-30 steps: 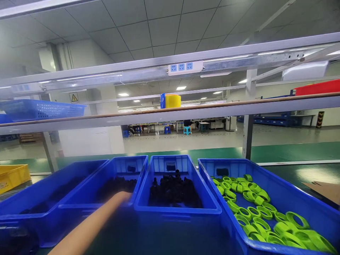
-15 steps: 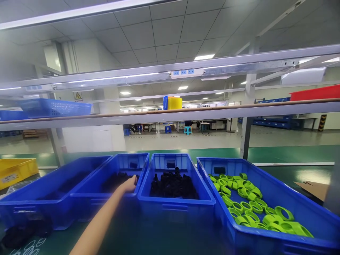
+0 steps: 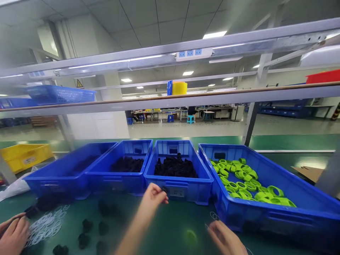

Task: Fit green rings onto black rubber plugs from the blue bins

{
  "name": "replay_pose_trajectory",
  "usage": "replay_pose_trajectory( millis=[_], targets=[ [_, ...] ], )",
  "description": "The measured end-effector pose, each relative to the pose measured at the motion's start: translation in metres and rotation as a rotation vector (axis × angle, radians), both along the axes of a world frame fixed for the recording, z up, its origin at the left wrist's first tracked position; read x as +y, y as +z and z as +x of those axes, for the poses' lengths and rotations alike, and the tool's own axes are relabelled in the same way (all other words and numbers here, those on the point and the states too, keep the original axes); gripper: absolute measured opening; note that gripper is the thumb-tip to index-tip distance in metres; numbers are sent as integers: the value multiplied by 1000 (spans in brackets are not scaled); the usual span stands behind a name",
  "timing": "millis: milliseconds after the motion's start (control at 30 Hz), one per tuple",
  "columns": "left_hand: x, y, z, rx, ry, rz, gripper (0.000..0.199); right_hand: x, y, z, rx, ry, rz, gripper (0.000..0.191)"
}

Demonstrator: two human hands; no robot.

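Before the bins: left hand [image 3: 155,196] hovers over the green tabletop [image 3: 170,226], fingers pinched together on a small dark piece, too small to name.
Right hand: right hand [image 3: 225,239], blurred, low at right; finger state unclear.
Just behind: blue plastic bin of black parts [image 3: 177,186].
Far left: another person's hand [image 3: 12,235] by clear rings [image 3: 46,225].

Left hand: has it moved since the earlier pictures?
Yes. The left hand came out of the second blue bin from the left, back toward the person, and is now before the bins' front walls.
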State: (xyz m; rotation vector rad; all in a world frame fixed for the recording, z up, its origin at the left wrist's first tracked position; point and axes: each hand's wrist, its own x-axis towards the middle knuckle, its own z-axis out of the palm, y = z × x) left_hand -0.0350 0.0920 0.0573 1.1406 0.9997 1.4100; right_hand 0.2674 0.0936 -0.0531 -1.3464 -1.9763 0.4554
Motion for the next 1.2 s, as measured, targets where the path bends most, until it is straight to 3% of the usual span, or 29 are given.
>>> replay_pose_trajectory(
  millis=[167,267,367,533,633,867,1033,1200],
  targets=[
    [-39,-67,63,-60,-277,-213,66,-9,6,-20,126,89,-80,37],
    [-45,-91,76,6,-323,-242,64,-17,8,-30,139,156,-154,37],
    [-51,-91,78,161,-285,-261,40,-25,11,-36,131,196,-189,35],
    [-60,-66,75,423,-190,-233,26,-35,22,-41,154,318,-183,36],
    [-60,-65,74,368,-167,-224,24,-38,28,-40,124,368,-154,35],
    [-55,-92,75,115,-201,-284,45,-35,26,-35,-45,365,-99,38],
    [-61,-93,73,96,-154,-318,35,-31,25,-30,-54,311,-111,36],
    [-60,-97,96,88,-168,-336,32,-30,21,-32,24,260,-166,34]
  ],
)
